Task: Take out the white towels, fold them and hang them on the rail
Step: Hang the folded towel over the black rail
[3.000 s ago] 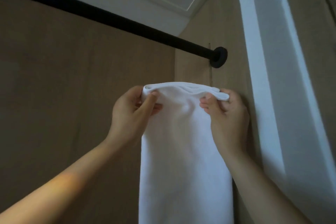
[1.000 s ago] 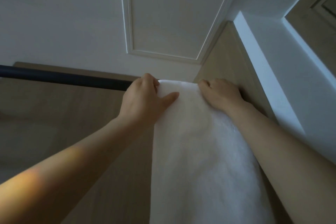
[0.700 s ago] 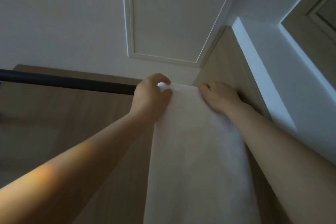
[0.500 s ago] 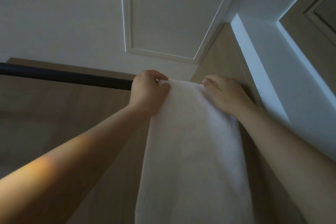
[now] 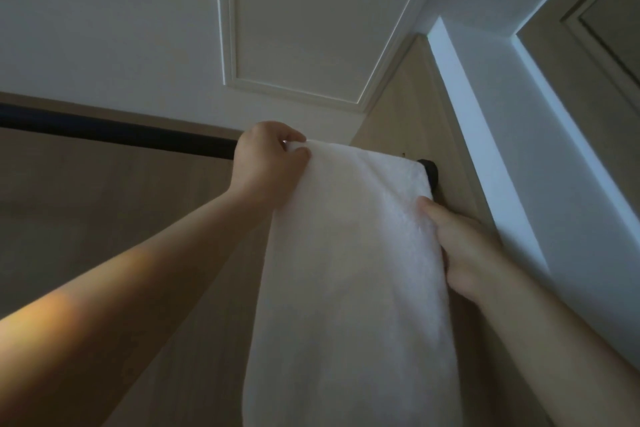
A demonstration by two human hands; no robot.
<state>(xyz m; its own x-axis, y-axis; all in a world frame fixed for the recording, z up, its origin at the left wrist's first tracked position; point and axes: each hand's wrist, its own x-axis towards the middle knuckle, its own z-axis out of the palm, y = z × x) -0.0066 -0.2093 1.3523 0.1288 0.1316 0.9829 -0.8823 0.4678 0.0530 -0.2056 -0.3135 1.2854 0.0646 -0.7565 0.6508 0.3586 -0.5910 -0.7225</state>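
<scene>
Newly draped over the black metal rail, the folded white towel is pinched on top by the left hand, while the right hand, now lowered, grips its side.

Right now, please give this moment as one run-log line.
step: hanging | white towel: draped over black rail | left hand: pinches top corner | right hand: holds right edge

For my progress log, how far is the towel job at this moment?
Done: one folded white towel is draped over the black rail. In hand: the left hand pinches the top corner at the rail, and the right hand holds the right edge lower down, seemingly straightening it. Left: letting go; no other towels show, so I cannot tell how many remain.
</scene>
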